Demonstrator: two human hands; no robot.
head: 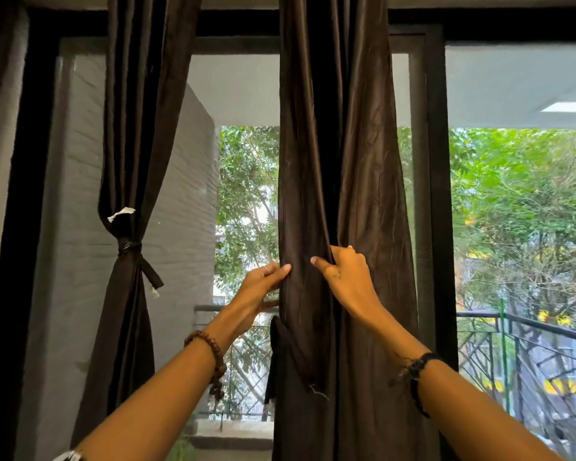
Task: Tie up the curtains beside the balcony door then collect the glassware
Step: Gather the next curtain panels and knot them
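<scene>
Brown curtain (340, 161) hanging vertical, left hand (263, 287) and right hand (346, 277) fingers gripping folds

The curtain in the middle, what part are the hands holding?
Both hands, left and right, grip the middle curtain at its gathered folds, about halfway down.

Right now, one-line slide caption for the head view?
Both hands, left hand and right hand, gather the middle curtain; left curtain already tied.

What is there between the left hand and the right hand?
In the head view, gathered folds of the dark middle curtain lie between the left hand and the right hand.
</scene>
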